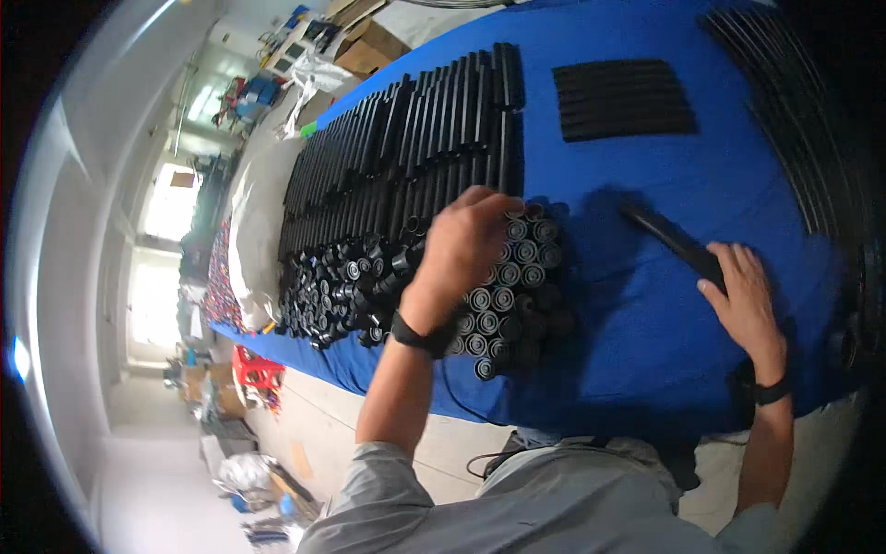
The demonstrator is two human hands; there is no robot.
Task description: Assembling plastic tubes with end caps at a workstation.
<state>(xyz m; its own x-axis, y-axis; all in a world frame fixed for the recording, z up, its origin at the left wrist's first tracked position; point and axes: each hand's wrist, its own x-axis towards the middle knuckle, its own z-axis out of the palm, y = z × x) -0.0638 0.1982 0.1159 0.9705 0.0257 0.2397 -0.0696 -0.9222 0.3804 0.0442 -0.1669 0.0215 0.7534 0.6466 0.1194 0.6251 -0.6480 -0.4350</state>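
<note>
My right hand [744,309] grips the near end of a black tube [674,238], thumb on one side and fingers along the other. The tube slants away to the left over the blue cloth. My left hand [464,242], slightly blurred, is over the far end of a block of round black caps [503,297] set in close rows, with ring-shaped faces up. Its fingers are curled together at the fingertips; whatever they may hold is hidden. Left of the left wrist lies a loose heap of black caps [337,286].
Stacked black tubes [397,138] cover the table's far left. A flat row of black tubes [624,100] lies at the far middle, and long thin black rods [784,111] line the right side. A white sack [254,240] sits at the left edge of the blue cloth [609,351].
</note>
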